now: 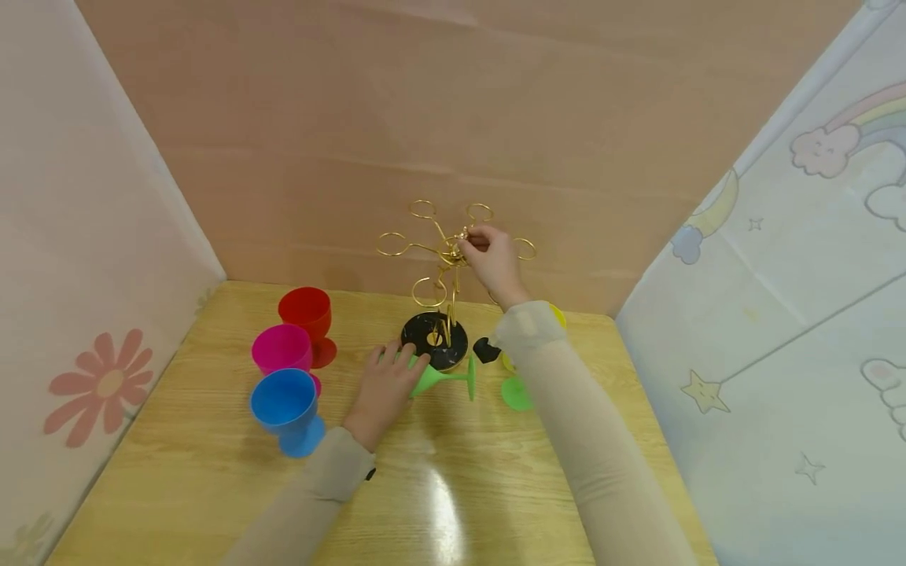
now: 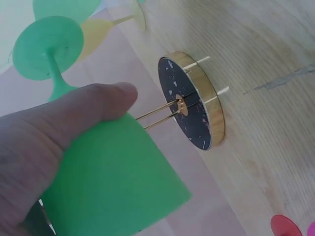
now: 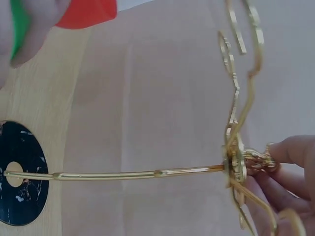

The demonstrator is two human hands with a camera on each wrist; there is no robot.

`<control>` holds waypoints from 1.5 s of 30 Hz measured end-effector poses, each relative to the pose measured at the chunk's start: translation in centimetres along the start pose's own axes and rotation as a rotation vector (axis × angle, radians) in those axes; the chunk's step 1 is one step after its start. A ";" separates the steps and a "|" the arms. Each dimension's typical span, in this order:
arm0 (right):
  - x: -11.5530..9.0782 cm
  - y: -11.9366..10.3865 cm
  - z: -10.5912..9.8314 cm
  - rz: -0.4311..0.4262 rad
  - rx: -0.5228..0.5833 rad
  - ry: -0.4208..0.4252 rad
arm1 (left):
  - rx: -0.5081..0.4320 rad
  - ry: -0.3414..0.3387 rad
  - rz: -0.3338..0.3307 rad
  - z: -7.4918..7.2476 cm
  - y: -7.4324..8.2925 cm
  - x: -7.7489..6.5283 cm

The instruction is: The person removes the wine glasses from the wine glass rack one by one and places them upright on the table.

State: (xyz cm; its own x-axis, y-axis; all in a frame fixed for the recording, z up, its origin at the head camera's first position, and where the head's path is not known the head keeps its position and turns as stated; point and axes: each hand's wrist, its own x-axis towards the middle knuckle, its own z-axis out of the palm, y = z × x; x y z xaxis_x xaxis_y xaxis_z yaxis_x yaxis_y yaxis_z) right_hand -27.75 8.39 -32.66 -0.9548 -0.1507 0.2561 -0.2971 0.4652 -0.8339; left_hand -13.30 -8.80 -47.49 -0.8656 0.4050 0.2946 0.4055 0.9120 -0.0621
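Note:
My left hand [image 1: 382,385] grips a green plastic goblet [image 1: 425,379], tipped on its side with its foot toward the right. In the left wrist view the thumb lies along the goblet's bowl [image 2: 118,172]. Behind it rises a gold wire cup stand [image 3: 192,171] with several ring-ended arms and a round black base [image 1: 418,330]. At the stand's top, my right hand [image 1: 495,263] pinches the ornate gold knob [image 3: 258,160] between thumb and fingers. The rings in view hold no goblets.
Red [image 1: 306,312], pink [image 1: 281,350] and blue [image 1: 285,405] goblets stand upright at the left. A yellow goblet [image 1: 557,314] and another green goblet's foot [image 1: 517,395] show partly behind the right sleeve. A small black piece [image 1: 485,350] sits beside the base. Fabric walls enclose the wooden table [image 1: 340,511].

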 end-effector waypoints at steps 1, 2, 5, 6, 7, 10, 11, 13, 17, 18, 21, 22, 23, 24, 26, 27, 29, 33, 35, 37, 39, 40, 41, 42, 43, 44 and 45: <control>0.0 0.0 -0.2 0.015 0.015 -0.014 | 0.006 -0.011 0.002 0.1 0.1 0.1; 0.0 0.0 -0.4 0.028 0.022 -0.028 | 0.009 -0.016 0.005 0.1 0.1 0.1; -0.4 -0.1 -0.8 0.021 -0.001 -0.062 | 0.023 -0.017 0.008 0.5 0.2 0.1; -0.6 -0.2 -0.9 -0.005 -0.025 -0.063 | 0.026 -0.016 0.006 0.6 0.2 0.1; -0.9 -0.3 -0.9 -0.034 -0.048 -0.062 | 0.032 -0.013 0.004 0.7 0.2 0.1; -2.2 -0.6 -1.0 -0.156 -0.111 -0.034 | 0.032 0.003 -0.001 1.0 0.1 0.2; -2.8 -0.7 -1.1 -0.196 -0.135 -0.021 | 0.027 0.006 -0.002 1.0 0.1 0.2; -4.2 -1.0 -1.1 -0.285 -0.172 0.009 | 0.028 0.008 -0.001 1.0 0.0 0.2; -7.3 -1.4 -1.2 -0.479 -0.245 0.086 | 0.037 0.007 0.000 0.8 -0.1 0.3; -8.0 -1.5 -1.1 -0.524 -0.254 0.107 | 0.047 0.003 0.000 0.7 -0.1 0.3; -9.8 -1.3 -0.7 -0.614 -0.277 0.134 | 0.070 -0.005 -0.004 0.6 -0.1 0.4; -10.3 -1.2 -0.5 -0.629 -0.281 0.132 | 0.075 -0.009 -0.004 0.5 -0.1 0.4; -10.8 -0.9 -0.3 -0.634 -0.290 0.126 | 0.078 -0.014 -0.004 0.5 -0.1 0.4; -11.2 -0.7 0.0 -0.638 -0.296 0.117 | 0.083 -0.021 -0.004 0.5 -0.1 0.4; -12.0 0.0 0.7 -0.632 -0.315 0.089 | 0.090 -0.038 -0.003 0.4 -0.1 0.5; -12.4 0.4 1.1 -0.628 -0.333 0.078 | 0.092 -0.045 -0.003 0.4 -0.1 0.5; -13.2 1.1 1.9 -0.618 -0.374 0.049 | 0.100 -0.056 -0.002 0.3 -0.2 0.5; -14.4 2.5 3.7 -0.589 -0.481 -0.008 | 0.099 -0.040 -0.005 0.2 -0.2 0.4; -14.8 3.1 4.4 -0.561 -0.515 -0.053 | 0.094 -0.027 -0.008 0.2 -0.2 0.4; -15.1 3.7 5.0 -0.522 -0.539 -0.105 | 0.091 -0.020 -0.011 0.2 -0.3 0.4; -15.3 4.1 5.6 -0.481 -0.561 -0.158 | 0.091 -0.022 -0.015 0.2 -0.3 0.4; -15.4 4.3 5.8 -0.461 -0.573 -0.181 | 0.088 -0.020 -0.018 0.2 -0.3 0.5; -15.4 4.5 6.0 -0.444 -0.584 -0.201 | 0.085 -0.020 -0.021 0.2 -0.3 0.5; -15.5 4.6 6.3 -0.434 -0.603 -0.215 | 0.081 -0.020 -0.023 0.2 -0.3 0.6; -15.5 4.8 6.5 -0.424 -0.618 -0.224 | 0.075 -0.022 -0.024 0.2 -0.3 0.6; -15.5 4.9 6.7 -0.422 -0.637 -0.231 | 0.070 -0.027 -0.026 0.2 -0.3 0.6; -15.6 5.0 6.9 -0.424 -0.656 -0.233 | 0.065 -0.031 -0.027 0.2 -0.3 0.7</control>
State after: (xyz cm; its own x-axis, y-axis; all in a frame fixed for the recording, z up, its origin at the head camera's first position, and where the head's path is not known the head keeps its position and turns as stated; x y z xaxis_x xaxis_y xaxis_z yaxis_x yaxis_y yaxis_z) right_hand -14.30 7.10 -44.20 -0.7559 -0.5729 0.3169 -0.6455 0.7329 -0.2147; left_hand -14.08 -8.82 -47.41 -0.8850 0.3812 0.2672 0.3629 0.9245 -0.1170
